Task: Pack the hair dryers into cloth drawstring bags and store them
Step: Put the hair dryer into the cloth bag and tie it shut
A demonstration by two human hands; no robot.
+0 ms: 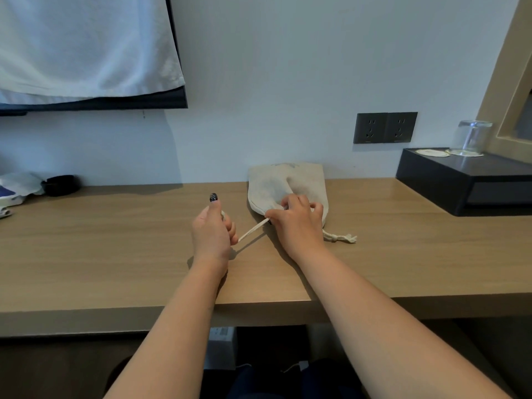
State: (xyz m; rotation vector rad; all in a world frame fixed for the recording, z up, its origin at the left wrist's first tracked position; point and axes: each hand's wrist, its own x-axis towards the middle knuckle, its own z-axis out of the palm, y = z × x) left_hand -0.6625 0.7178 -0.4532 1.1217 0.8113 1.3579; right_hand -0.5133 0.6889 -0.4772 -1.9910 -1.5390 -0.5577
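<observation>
A beige cloth drawstring bag [283, 182] lies bulging on the wooden desk [115, 254], its far end against the wall. Whatever fills it is hidden. My right hand [298, 218] presses on the bag's gathered mouth and pinches it. My left hand [214, 230] is closed on the left drawstring [253, 230], which runs taut from the mouth to my fingers. The other drawstring end [341, 237], knotted and frayed, lies loose on the desk to the right of the bag.
A black box shelf [460, 182] at the right carries an upturned glass [472, 136] and coasters. Two dark wall sockets [385, 127] sit above the desk. A black round object [61, 185] and packets lie at the far left. A towel-draped screen [86, 53] hangs above.
</observation>
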